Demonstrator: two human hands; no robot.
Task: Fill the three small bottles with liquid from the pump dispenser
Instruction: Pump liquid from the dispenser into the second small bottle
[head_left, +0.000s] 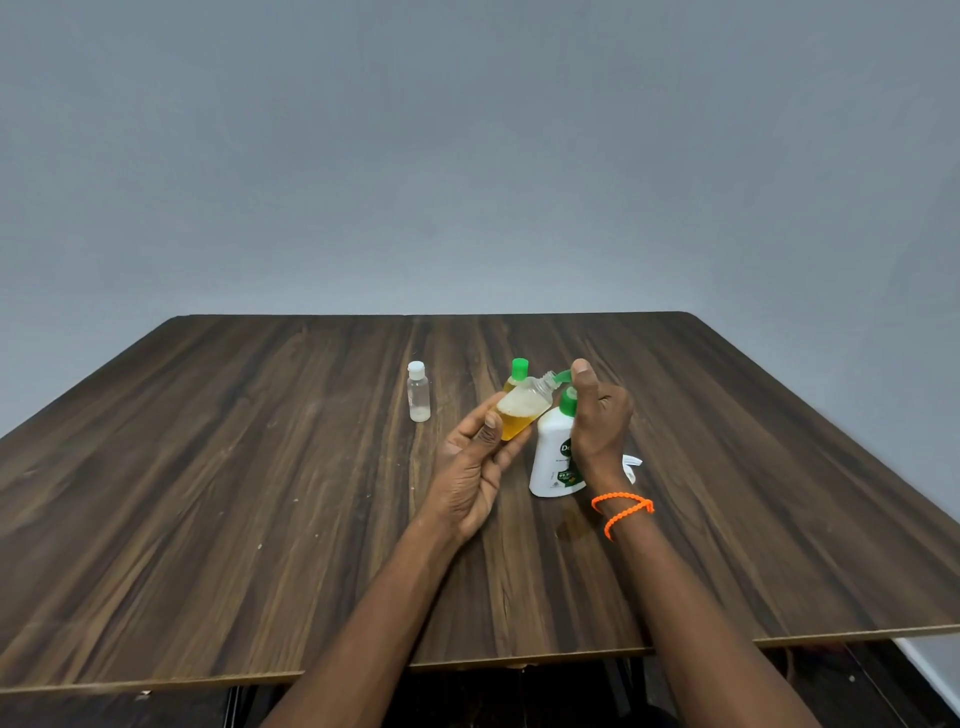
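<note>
**Second bottle under the pump spout, mid-fill**

Small open bottle (522, 410), clear plastic, tilted with its neck up and to the right so the mouth meets the green spout (561, 375) of the pump dispenser (553, 457). The tilt looks deliberate: it lines the narrow mouth up with the nozzle. Amber liquid sits in the lower part, pale foam above; I'd judge it about half full, so more pumping is needed.

Left hand (475, 467) holds that bottle off the desk, thumb in front and fingers (514, 451) curled round its lower body. That leaves the neck free.

Right hand (597, 415) is on the pump head, thumb up top and fingers wrapped over it, placed to press down. Orange bracelet (622, 509) on that wrist. The dispenser stands upright on the desk (260, 519), white body, green collar, mostly hidden by the hand.

Just behind the held bottle stands a green-capped bottle (517, 376) with yellowish contents, capped, so probably done. Well to the left is a white-capped bottle (418, 397), upright, clear, with only a little pale stuff at the bottom; likely next. A small white object (632, 463) lies beside the dispenser on the right; can't tell what it is.

Risk: mouth slipping off the spout, soap on the desk.
</note>
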